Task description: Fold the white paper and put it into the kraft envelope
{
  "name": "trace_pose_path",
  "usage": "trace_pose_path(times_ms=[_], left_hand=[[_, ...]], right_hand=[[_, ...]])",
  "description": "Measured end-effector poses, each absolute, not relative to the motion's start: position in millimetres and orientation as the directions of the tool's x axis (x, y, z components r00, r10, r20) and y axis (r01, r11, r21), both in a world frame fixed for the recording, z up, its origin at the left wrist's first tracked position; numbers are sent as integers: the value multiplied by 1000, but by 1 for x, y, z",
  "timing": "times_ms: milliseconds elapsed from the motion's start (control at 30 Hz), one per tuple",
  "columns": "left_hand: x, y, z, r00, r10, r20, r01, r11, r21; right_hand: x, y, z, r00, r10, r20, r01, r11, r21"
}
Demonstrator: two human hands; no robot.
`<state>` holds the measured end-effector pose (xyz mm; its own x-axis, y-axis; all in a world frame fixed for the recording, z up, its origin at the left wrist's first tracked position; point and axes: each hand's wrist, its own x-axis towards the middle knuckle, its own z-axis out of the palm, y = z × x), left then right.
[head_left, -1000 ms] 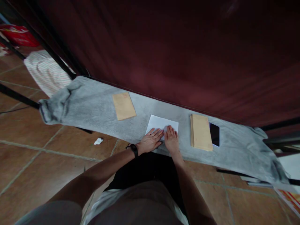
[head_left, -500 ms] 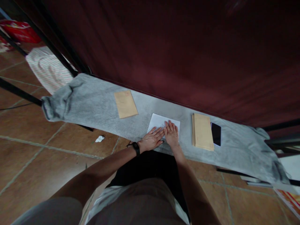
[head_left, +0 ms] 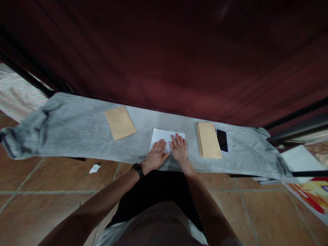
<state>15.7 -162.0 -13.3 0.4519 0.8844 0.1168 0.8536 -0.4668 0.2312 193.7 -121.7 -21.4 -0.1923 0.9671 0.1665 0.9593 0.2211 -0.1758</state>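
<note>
A sheet of white paper (head_left: 159,134) lies in front of me on the grey cloth, partly covered by both hands. My left hand (head_left: 155,157) rests flat on its left part, fingers stretched out, with a black band on the wrist. On the right part of the paper lies my right hand (head_left: 179,149), palm down and fingers spread. Between the two hands a strip of the paper shows. To the left is a single brown envelope (head_left: 121,123). A stack of brown envelopes (head_left: 209,140) lies to the right of my right hand.
A dark phone (head_left: 222,140) lies just right of the stack. The grey cloth (head_left: 84,133) covers a long narrow surface, with a dark red curtain (head_left: 164,61) behind it. A crumpled white scrap (head_left: 95,168) is on the tiled floor (head_left: 58,205).
My hands have moved apart, the left one toward the paper's left side, the right one still flat on the right. The whole view has shifted and turned slightly.
</note>
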Motion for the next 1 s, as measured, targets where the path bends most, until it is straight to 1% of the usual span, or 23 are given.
trace_pose_path(times_ms=[167, 233, 500, 700, 900, 1000], left_hand=[[29, -137, -7, 376, 926, 18, 903, -371, 218], [34, -128, -5, 359, 933, 6, 913, -353, 206], [37, -112, -4, 327, 944, 32, 928, -327, 176], [34, -106, -7, 297, 952, 75, 938, -305, 162], [28, -101, -14, 239, 963, 123, 958, -254, 134], [23, -100, -16, 219, 966, 138, 965, -235, 119]], right_hand=[[192, -122, -21, -180, 968, 173, 959, 212, -189], [192, -121, -22, -173, 969, 178, 959, 207, -195], [191, -120, -21, -156, 975, 161, 963, 187, -195], [191, -120, -23, -130, 973, 193, 964, 170, -204], [191, -122, -27, -56, 975, 214, 972, 102, -211], [195, -122, -28, -25, 974, 225, 969, 79, -235]])
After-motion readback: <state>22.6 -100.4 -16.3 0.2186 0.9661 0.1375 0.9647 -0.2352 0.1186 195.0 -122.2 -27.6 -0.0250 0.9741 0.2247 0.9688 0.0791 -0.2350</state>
